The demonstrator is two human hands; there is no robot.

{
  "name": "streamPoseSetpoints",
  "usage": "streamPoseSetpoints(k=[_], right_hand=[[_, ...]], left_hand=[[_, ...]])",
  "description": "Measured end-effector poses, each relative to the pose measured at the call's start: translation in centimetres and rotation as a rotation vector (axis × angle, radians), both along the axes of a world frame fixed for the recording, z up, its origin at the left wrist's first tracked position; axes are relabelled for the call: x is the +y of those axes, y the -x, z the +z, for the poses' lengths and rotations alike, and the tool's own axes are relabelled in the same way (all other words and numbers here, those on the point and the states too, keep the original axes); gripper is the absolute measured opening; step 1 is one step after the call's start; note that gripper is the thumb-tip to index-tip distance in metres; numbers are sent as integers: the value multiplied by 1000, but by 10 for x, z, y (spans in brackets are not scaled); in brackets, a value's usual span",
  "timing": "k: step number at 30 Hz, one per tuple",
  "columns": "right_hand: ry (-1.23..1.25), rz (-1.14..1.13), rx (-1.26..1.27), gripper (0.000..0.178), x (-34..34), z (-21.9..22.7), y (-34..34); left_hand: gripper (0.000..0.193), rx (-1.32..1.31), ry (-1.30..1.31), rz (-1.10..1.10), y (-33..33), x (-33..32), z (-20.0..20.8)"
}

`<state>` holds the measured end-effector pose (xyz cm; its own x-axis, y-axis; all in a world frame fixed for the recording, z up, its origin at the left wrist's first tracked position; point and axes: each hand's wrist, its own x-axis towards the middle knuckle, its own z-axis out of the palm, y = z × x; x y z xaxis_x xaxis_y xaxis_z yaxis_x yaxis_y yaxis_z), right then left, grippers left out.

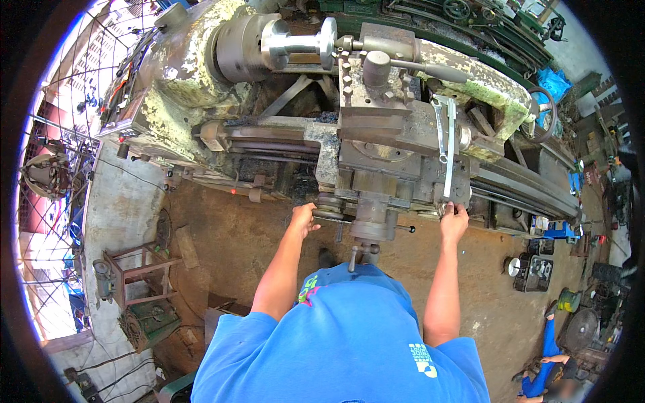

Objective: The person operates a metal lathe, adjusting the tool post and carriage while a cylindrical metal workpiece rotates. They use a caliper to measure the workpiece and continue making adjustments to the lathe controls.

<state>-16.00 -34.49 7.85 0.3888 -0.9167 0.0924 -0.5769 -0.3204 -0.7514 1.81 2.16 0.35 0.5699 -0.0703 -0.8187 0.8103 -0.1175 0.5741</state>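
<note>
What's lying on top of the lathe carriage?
Two spanners lie on the lathe carriage, right of the tool post. Whatever is beneath them is covered. The left hand and right hand are at the front controls.

Grey lathe (376, 134) with flaking pale-green paint (rust-brown floor (228, 235) below), silver wrench (447, 144), blue shirt (342, 336).

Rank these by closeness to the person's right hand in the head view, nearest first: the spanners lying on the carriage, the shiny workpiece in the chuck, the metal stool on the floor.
From the right hand:
1. Spanners, just above it on the carriage.
2. Shiny workpiece, up and to the left, at the chuck.
3. Metal stool, far left on the floor.
</note>
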Motion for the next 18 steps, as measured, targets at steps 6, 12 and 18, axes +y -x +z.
streamPoseSetpoints(k=[6, 12, 18], right_hand=[[-10, -3, 11, 23, 0, 1, 1], [23, 17, -10, 24, -2, -2, 1], [-11, -1, 2, 24, 1, 3, 0]], left_hand=[[21, 9, 16, -8, -1, 2, -3], [21, 11, 28, -2, -1, 3, -3], [21, 21, 16, -5, -2, 4, -3]])
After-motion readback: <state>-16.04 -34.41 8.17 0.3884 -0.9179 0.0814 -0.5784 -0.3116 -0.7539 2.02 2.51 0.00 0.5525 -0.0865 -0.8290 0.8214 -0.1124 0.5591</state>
